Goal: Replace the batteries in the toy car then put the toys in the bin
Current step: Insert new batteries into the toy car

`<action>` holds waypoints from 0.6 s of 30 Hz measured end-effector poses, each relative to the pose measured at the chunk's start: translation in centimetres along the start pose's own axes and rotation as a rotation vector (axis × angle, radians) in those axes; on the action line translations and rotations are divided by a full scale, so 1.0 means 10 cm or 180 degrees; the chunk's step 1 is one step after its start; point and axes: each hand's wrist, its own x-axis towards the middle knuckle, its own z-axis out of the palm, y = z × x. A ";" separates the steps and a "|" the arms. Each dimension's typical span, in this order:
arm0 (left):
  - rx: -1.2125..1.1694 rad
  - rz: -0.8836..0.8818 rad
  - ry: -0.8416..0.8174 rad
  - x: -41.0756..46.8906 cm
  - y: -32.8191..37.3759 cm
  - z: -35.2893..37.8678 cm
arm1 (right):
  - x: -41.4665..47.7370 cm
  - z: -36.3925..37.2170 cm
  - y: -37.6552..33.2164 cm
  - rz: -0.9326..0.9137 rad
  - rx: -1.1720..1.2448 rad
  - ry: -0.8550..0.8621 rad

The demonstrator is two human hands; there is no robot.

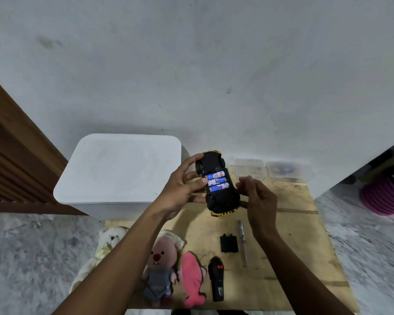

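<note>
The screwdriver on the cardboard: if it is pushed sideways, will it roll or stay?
The screwdriver looks round and slim, so it would probably roll easily. It lies on flat cardboard with nothing beside it to stop it. It seems stiff and light.

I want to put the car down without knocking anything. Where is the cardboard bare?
Bare cardboard lies right of the screwdriver, out to the sheet's right edge, and in a strip between the car and the battery cover. The near left is crowded: plush toys, pink fish and remote lie side by side.
</note>
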 end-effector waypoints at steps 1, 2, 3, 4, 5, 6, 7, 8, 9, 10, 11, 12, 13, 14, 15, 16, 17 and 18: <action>0.0012 0.0004 0.0022 0.00 0.00 -0.01 | 0.04 -0.04 0.09 0.0110 -0.0069 -0.0036; 0.0021 0.0003 0.0043 -0.01 0.00 -0.02 | 0.08 -0.09 0.22 0.0182 -0.0305 -0.0127; 0.0026 0.0002 0.0054 -0.01 0.00 -0.03 | 0.13 -0.15 0.38 0.0227 -0.0747 -0.0294; 0.0025 0.0000 0.0061 -0.01 0.00 -0.03 | 0.16 -0.20 0.56 0.0247 -0.1321 -0.0562; 0.0025 -0.0005 0.0065 -0.01 0.01 -0.04 | 0.17 -0.25 0.74 0.0272 -0.1956 -0.0878; 0.0030 -0.0013 0.0067 -0.01 0.01 -0.04 | 0.17 -0.30 0.89 0.0298 -0.2512 -0.1180; 0.0041 -0.0021 0.0065 -0.01 0.01 -0.04 | 0.15 -0.34 1.02 0.0342 -0.2928 -0.1455; 0.0047 -0.0023 0.0061 -0.01 0.01 -0.05 | 0.13 -0.36 1.10 0.0382 -0.3253 -0.1713; 0.0051 -0.0020 0.0059 -0.01 0.02 -0.05 | 0.11 -0.38 1.16 0.0403 -0.3530 -0.1949; 0.0055 -0.0020 0.0060 0.00 0.02 -0.06 | 0.08 -0.40 1.19 0.0406 -0.3762 -0.2141; 0.0059 -0.0021 0.0066 0.00 0.03 -0.06 | 0.08 -0.40 1.21 0.0414 -0.3914 -0.2271; 0.0063 -0.0024 0.0071 0.00 0.03 -0.07 | 0.07 -0.40 1.23 0.0430 -0.3992 -0.2353; 0.0069 -0.0028 0.0075 0.00 0.03 -0.08 | 0.07 -0.39 1.25 0.0448 -0.4033 -0.2404; 0.0075 -0.0031 0.0082 0.00 0.04 -0.09 | 0.07 -0.39 1.28 0.0398 -0.4087 -0.2449; 0.0080 -0.0033 0.0086 0.00 0.04 -0.10 | 0.07 -0.38 1.30 0.0323 -0.4159 -0.2497; 0.0086 -0.0038 0.0089 0.00 0.04 -0.10 | 0.07 -0.38 1.33 0.0242 -0.4236 -0.2542; 0.0096 -0.0043 0.0091 0.00 0.04 -0.11 | 0.08 -0.39 1.36 0.0176 -0.4296 -0.2583; 0.0102 -0.0049 0.0091 0.00 0.04 -0.12 | 0.08 -0.39 1.37 0.0112 -0.4334 -0.2617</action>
